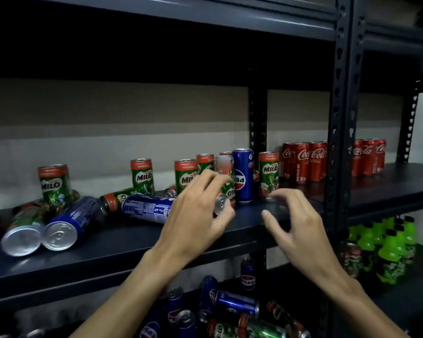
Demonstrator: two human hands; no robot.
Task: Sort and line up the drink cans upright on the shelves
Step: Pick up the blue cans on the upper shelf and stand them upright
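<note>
My left hand (195, 215) grips a Milo can (222, 203) lying on its side on the middle shelf (108, 259), silver end towards me. Just behind it stand an upright Pepsi can (242, 178) and an upright Milo can (269, 176). My right hand (296, 223) hovers in front of that upright Milo can, fingers loosely curled, holding nothing. More Milo cans (141, 176) stand upright further left. A Pepsi can (144, 207) and several other cans (59, 228) lie on their sides to the left. Coca-Cola cans (303, 162) stand in a row at the right.
A perforated black shelf post (340, 118) rises just right of my right hand. The lower shelf holds a jumble of Pepsi and Milo cans (230, 308), with green bottles (386, 247) at the right. Another shelf board (181, 18) runs overhead.
</note>
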